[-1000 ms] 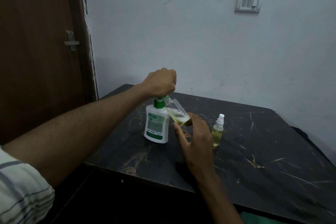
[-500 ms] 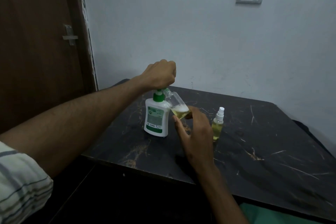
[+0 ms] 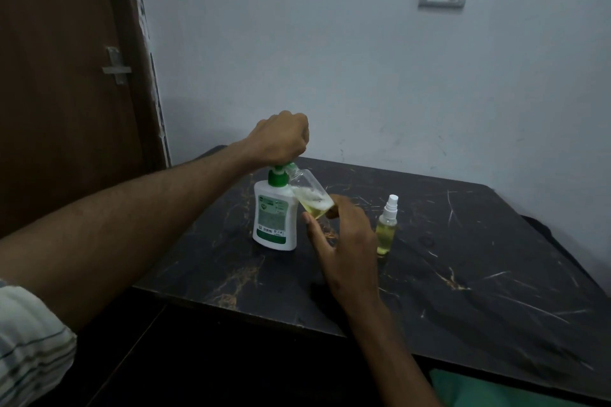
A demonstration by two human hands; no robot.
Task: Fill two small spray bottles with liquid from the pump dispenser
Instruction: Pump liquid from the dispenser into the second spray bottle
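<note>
Green pump (image 3: 277, 171) under left hand (image 3: 281, 139); right hand (image 3: 344, 235) tilts uncapped bottle (image 3: 309, 195).

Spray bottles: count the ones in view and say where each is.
2. One spray bottle is tilted in the right hand at the pump dispenser spout; the other stands capped on the table, right of the hand.

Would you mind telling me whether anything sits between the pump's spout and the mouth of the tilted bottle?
Nothing visible does. The right hand holds the tilted open bottle with its mouth right at the spout of the pump dispenser, while the left hand presses the pump. The capped spray bottle stands off to the side.
</note>
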